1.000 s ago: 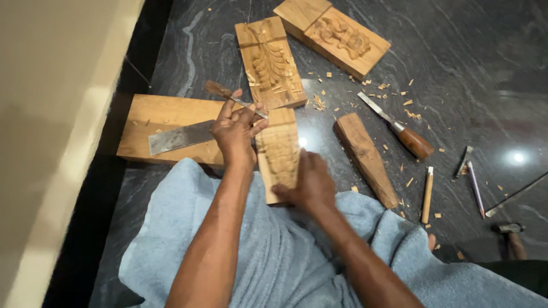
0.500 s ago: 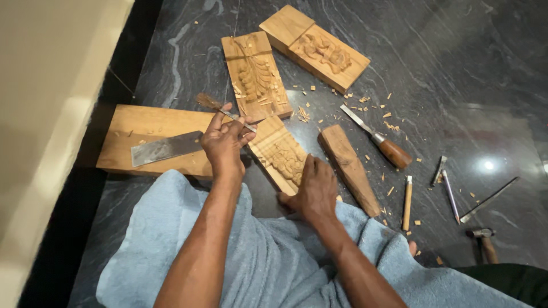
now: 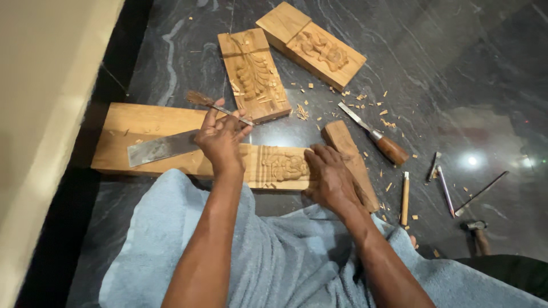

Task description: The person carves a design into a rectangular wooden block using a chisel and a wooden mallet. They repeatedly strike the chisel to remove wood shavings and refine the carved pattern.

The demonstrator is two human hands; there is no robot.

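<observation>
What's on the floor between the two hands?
The head view shows a carved wooden block lying between the left hand and right hand; both hands touch it.

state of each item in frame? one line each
left hand: gripping small brush
right hand: flat on carved wood block, steadying it
carved wood block: lying crosswise, carving up
flat metal blade: resting on plain plank
wooden-handled chisel: lying loose on floor
two carved blocks: lying on floor, untouched

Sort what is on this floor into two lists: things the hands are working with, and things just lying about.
In hand:
left hand gripping a small brush
right hand pressing on the carved wooden block

Lying about:
flat metal blade
wooden-handled chisel
two carved blocks further away
hammer
wood chips
</observation>
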